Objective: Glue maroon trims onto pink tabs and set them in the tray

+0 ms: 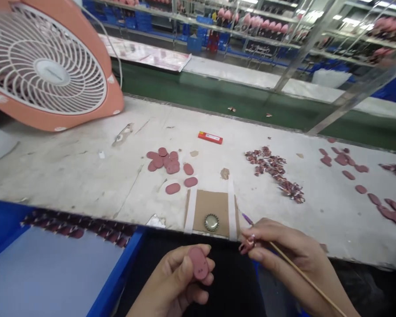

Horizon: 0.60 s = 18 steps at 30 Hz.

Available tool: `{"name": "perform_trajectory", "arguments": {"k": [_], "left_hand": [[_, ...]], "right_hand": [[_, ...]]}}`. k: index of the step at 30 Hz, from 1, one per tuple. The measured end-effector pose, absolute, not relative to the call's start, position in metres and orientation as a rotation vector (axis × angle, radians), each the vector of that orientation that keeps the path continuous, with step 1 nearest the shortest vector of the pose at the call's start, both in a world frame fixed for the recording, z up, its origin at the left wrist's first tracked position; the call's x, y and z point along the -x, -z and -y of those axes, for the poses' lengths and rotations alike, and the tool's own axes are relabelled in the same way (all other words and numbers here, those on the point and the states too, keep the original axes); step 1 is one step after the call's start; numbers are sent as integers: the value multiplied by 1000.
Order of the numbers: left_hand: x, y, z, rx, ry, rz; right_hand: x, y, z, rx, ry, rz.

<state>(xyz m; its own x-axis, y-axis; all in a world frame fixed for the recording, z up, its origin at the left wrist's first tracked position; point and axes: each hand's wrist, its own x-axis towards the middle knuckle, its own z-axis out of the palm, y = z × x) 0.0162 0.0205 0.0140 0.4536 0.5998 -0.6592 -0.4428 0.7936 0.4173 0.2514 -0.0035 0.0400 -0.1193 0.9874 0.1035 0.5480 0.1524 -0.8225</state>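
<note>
Since my left fingers (pixel 181 273) are clamped on a pink oval pad (pixel 198 263) just past the edge of the desk (pixel 69 167) and my right fingers (pixel 270 231) pinch a tiny pink bit (pixel 247 244) and a thin wooden stick (pixel 303 277), the tiny bit could slip and drop if my grip gets loose.

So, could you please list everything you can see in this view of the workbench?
desk fan: one, peach and white, back left of the bench
red packet: one, red, middle of the bench
oval pads: over a dozen, maroon, centre and right
small pieces: many, maroon and white, heaped right of centre
cardboard square: one, tan with white strips, front edge
bottle cap: one, metallic, on the cardboard
blue tray: one, blue, front left
left hand: one, front centre, holding an oval pad
right hand: one, front right, holding a wooden stick
</note>
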Motion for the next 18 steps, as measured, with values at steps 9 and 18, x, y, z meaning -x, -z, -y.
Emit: {"name": "perform_trajectory", "arguments": {"k": [9,18], "left_hand": [[-13,-3,-12,-230,-586,-681],[-13,5,-13,-231,-563,-707]], "right_hand": [[-206,-43,1,1337,-927,1715],[-205,-51,-4,1303,-894,1908]]}}
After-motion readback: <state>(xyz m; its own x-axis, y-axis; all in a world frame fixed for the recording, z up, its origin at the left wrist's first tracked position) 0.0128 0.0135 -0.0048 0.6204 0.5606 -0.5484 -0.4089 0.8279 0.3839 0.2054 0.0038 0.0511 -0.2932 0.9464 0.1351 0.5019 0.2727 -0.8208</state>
